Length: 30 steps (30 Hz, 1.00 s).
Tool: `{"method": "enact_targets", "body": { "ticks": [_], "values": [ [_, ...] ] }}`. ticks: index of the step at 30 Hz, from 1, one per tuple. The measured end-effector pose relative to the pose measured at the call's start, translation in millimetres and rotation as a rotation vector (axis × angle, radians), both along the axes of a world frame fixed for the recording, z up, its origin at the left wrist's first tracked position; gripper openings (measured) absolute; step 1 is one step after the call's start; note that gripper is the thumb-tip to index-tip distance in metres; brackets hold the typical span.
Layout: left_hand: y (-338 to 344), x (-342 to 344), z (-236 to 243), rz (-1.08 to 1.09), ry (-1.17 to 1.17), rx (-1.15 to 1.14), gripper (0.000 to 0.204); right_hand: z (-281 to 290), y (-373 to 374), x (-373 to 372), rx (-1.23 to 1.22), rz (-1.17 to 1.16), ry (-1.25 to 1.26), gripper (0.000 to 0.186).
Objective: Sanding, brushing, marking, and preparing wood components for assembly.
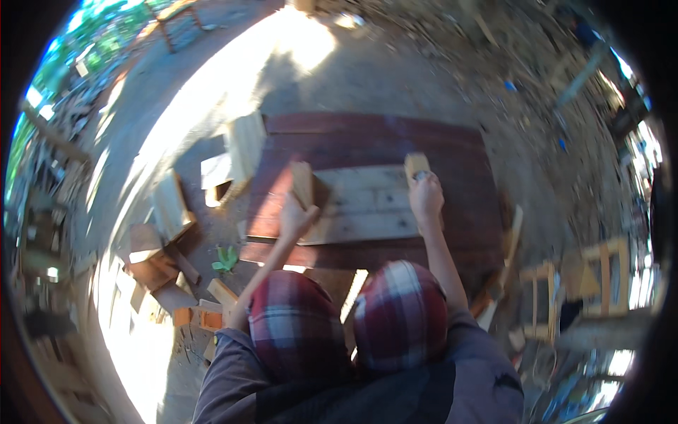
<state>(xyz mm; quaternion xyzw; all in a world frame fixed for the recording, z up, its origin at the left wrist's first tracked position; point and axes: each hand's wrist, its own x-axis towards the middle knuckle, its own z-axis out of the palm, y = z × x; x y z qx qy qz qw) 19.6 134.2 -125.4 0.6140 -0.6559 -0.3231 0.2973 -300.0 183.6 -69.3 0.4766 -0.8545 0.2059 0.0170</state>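
A wooden piece lies on a low reddish-brown tabletop (367, 145) in front of my knees. It has a pale slatted panel (364, 201) with an upright wooden end block at each side. My left hand (295, 218) grips the left end block (302, 182), thumb on its inner side. My right hand (426, 201) is closed at the near end of the right end block (417, 164). A small greyish bit shows at the top of that fist, too blurred to name. Motion smears the fingers somewhat.
Several wooden boxes (173, 205) and offcuts lie on the ground left of the table, near a small green plant (226, 259). Wooden frames (604, 275) stand at the right. Strong sunlight streaks the floor at left. A wooden stool (176, 14) is far back left.
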Motion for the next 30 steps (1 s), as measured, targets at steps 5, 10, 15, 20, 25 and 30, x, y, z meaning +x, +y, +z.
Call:
{"method": "enact_targets", "body": {
  "ticks": [5,10,15,20,25,30],
  "values": [
    [9.4,-19.7,14.9,-0.009,-0.051,-0.079,0.067,-4.1,-47.7,-36.1,0.016,0.086,0.058,0.038],
    [12.3,-5.3,19.9,0.091,-0.12,-0.158,0.077,-10.4,-35.1,-14.7,0.047,0.011,0.031,0.047],
    [14.3,-4.1,17.2,0.13,-0.068,-0.143,0.071,-20.6,35.0,-9.0,0.129,0.066,0.111,0.045],
    [18.3,-10.0,15.9,0.126,-0.01,-0.134,0.07,-30.9,78.6,-10.9,0.252,-0.127,0.131,0.061],
    [18.1,-15.9,26.3,0.104,-0.043,-0.066,0.075,-57.7,80.2,-40.7,0.289,-0.153,0.131,0.067],
    [14.8,-7.5,21.3,0.086,-0.028,-0.061,0.072,-70.0,68.4,-30.5,0.223,-0.176,0.281,0.064]
  ]
}}
